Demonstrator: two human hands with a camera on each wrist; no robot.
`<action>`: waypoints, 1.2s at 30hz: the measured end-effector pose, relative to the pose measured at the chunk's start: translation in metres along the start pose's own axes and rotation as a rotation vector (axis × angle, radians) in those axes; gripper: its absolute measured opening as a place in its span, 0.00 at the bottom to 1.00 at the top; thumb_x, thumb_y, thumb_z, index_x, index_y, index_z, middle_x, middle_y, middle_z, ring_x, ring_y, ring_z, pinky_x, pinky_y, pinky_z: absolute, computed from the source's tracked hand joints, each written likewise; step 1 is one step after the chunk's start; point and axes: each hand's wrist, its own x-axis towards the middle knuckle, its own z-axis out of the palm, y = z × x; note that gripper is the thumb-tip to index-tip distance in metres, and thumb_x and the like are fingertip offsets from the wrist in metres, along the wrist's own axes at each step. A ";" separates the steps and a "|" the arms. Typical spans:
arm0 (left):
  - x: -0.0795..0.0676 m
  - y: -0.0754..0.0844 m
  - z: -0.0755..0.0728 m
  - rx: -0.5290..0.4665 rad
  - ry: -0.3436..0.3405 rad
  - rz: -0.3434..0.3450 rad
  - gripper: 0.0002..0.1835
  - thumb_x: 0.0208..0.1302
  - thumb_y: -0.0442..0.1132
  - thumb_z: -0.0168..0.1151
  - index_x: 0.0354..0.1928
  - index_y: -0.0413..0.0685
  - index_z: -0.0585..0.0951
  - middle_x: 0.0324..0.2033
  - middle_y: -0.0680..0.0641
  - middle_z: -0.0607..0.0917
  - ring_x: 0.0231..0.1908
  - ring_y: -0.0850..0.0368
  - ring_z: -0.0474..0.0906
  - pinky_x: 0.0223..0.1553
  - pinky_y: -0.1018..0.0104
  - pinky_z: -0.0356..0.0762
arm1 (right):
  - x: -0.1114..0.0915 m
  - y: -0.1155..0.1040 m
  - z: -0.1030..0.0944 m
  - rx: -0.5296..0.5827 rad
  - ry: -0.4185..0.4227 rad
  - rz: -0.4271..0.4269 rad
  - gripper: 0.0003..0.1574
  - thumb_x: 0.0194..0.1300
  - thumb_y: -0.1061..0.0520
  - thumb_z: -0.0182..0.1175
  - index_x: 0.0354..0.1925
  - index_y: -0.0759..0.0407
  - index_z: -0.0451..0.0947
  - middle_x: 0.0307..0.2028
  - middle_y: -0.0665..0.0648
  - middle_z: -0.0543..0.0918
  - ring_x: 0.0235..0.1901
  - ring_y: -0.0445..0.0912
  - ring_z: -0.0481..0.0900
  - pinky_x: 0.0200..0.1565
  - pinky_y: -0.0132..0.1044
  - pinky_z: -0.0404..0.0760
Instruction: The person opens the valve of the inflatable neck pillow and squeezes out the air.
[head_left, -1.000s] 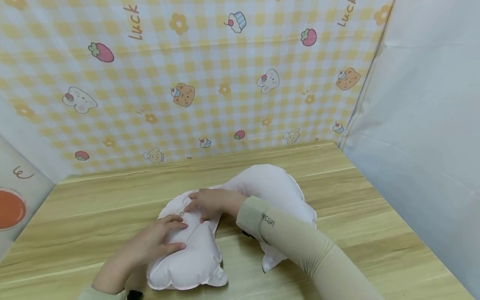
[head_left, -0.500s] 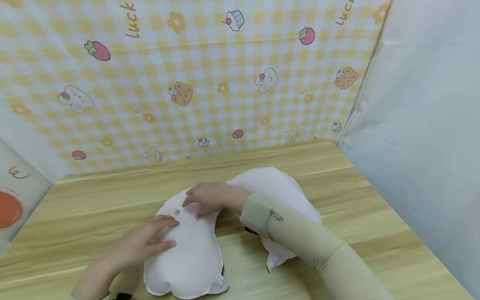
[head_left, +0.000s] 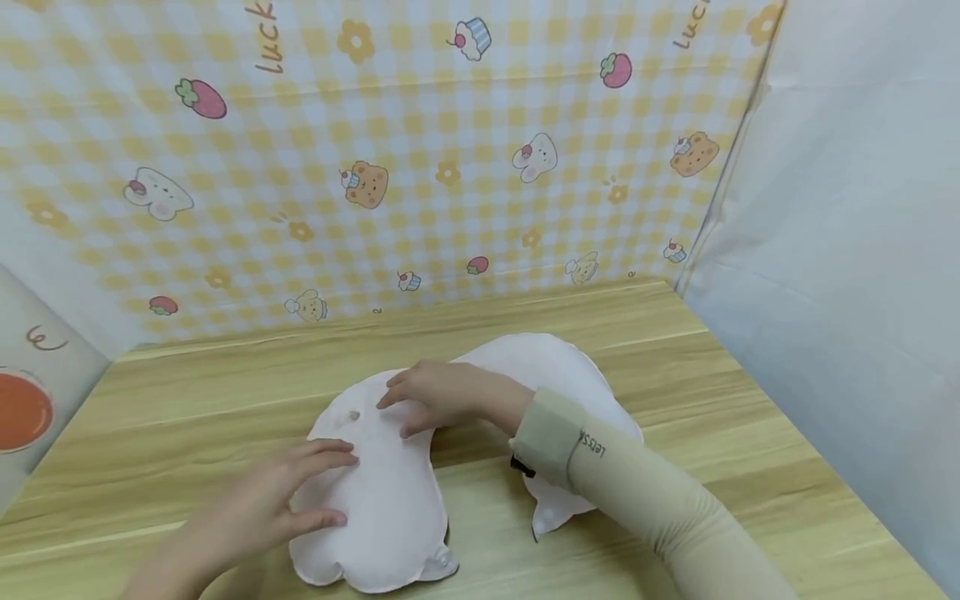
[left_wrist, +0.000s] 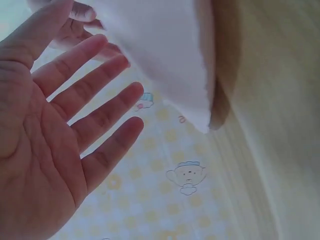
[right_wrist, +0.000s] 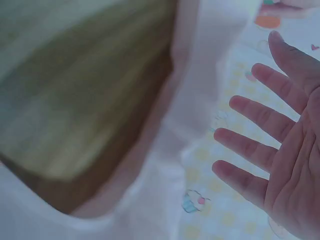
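A pale pink, U-shaped inflatable neck pillow (head_left: pixel 382 500) lies puffed up on the table, its open side toward me. A small round valve (head_left: pixel 354 415) sits on its left arm, and a tab with a snap button (head_left: pixel 438 564) sticks out at that arm's end. My left hand (head_left: pixel 300 487) is over the pillow's left edge, fingers straight and spread, palm bare in the left wrist view. Near the valve, my right hand (head_left: pixel 442 396) hovers over the upper left arm of the pillow, fingers spread, holding nothing. The right sleeve (head_left: pixel 622 467) covers part of the pillow's right arm.
The wood-grain table (head_left: pixel 750 467) reaches back to a yellow-checked cloth wall (head_left: pixel 450 217). A white sheet (head_left: pixel 847 208) hangs along the right side, and a printed panel (head_left: pixel 37 383) stands at the left.
Both hands pressed on the pillow's left arm a second ago. They have since lifted and drawn apart, left hand leftward, right hand rightward, and the pillow's dented surface has smoothed out.
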 end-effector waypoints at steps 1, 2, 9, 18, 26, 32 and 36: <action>-0.001 -0.001 0.002 0.005 -0.001 0.016 0.28 0.50 0.58 0.74 0.53 0.57 0.83 0.55 0.55 0.84 0.54 0.51 0.81 0.52 0.63 0.80 | 0.001 0.000 0.004 -0.001 -0.007 -0.001 0.31 0.67 0.44 0.64 0.67 0.45 0.74 0.70 0.53 0.72 0.68 0.50 0.71 0.70 0.40 0.68; -0.001 -0.003 0.004 0.003 -0.007 0.028 0.29 0.49 0.59 0.74 0.53 0.56 0.83 0.54 0.54 0.84 0.53 0.50 0.81 0.52 0.63 0.80 | 0.002 -0.001 0.007 -0.001 -0.014 -0.002 0.31 0.67 0.43 0.64 0.66 0.44 0.74 0.69 0.53 0.72 0.68 0.50 0.71 0.70 0.39 0.68; -0.006 -0.012 0.015 0.010 -0.081 0.044 0.29 0.48 0.60 0.74 0.50 0.54 0.84 0.53 0.52 0.84 0.51 0.48 0.81 0.48 0.54 0.81 | 0.008 -0.007 0.023 0.006 -0.054 0.012 0.31 0.65 0.41 0.65 0.65 0.43 0.76 0.70 0.52 0.71 0.70 0.53 0.67 0.69 0.40 0.69; -0.006 -0.015 0.020 0.026 -0.077 0.067 0.28 0.48 0.58 0.75 0.50 0.53 0.84 0.51 0.53 0.84 0.50 0.49 0.80 0.48 0.54 0.81 | 0.010 -0.010 0.029 -0.020 -0.073 0.071 0.33 0.62 0.38 0.67 0.64 0.39 0.76 0.71 0.49 0.70 0.71 0.49 0.65 0.68 0.42 0.71; -0.002 -0.014 0.020 -0.003 -0.159 0.006 0.27 0.50 0.59 0.74 0.51 0.55 0.84 0.52 0.53 0.84 0.52 0.48 0.80 0.50 0.50 0.80 | 0.013 -0.010 0.033 -0.044 -0.078 0.083 0.33 0.61 0.38 0.67 0.64 0.38 0.76 0.70 0.48 0.71 0.71 0.49 0.66 0.68 0.42 0.71; 0.002 -0.013 0.020 -0.031 -0.205 -0.036 0.27 0.51 0.59 0.73 0.51 0.55 0.84 0.52 0.54 0.84 0.53 0.47 0.80 0.52 0.48 0.79 | 0.013 -0.010 0.035 -0.081 -0.076 0.077 0.33 0.61 0.37 0.68 0.64 0.38 0.76 0.69 0.48 0.71 0.69 0.49 0.68 0.66 0.41 0.72; 0.003 -0.013 0.020 -0.030 -0.204 -0.034 0.25 0.51 0.58 0.74 0.50 0.57 0.84 0.51 0.55 0.84 0.52 0.49 0.80 0.51 0.49 0.80 | 0.014 -0.010 0.037 -0.131 -0.063 0.038 0.34 0.61 0.37 0.67 0.64 0.38 0.76 0.67 0.49 0.73 0.66 0.48 0.71 0.67 0.37 0.71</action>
